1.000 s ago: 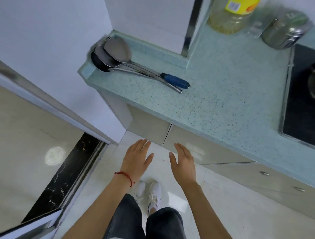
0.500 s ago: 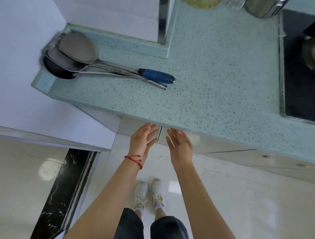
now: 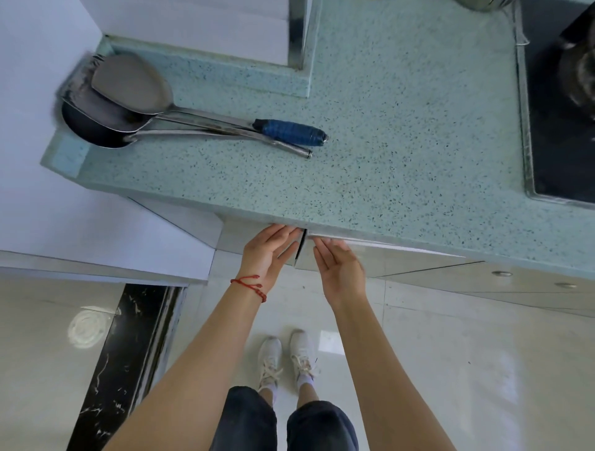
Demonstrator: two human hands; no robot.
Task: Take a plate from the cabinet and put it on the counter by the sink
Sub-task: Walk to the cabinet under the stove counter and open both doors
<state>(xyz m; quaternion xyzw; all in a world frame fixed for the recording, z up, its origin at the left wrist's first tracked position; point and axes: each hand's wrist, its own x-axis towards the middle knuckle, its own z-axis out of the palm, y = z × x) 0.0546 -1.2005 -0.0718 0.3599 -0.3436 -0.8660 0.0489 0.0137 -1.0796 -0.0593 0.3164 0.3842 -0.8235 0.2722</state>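
Shoes [image 3: 286,360], white and laced, stand side by side on the pale tiled floor [image 3: 450,370] at the bottom of the view, under dark trouser legs. Above them both forearms stretch forward to the cabinet doors [image 3: 402,262] under the counter [image 3: 386,145]. The left hand [image 3: 269,251], with a red cord at the wrist, lies flat with its fingers spread and its fingertips at the top edge of the left door, right under the counter lip. The right hand [image 3: 339,267] is likewise spread and holds nothing, its fingertips at the top corner of the right door, which stands slightly ajar; a dark slit shows between the two doors. What is inside the cabinet cannot be seen, and no plate is visible anywhere.

On the speckled green counter lie long-handled metal ladles and spatulas [image 3: 128,103], nested bowl in bowl at the far left corner, one with a blue-wrapped handle [image 3: 291,132]. At the right edge a black stove top [image 3: 560,112] is cut off by the frame, with a dark round thing on it too blurred to name. At the top edge only the bottom of a metal pot [image 3: 479,4] shows.
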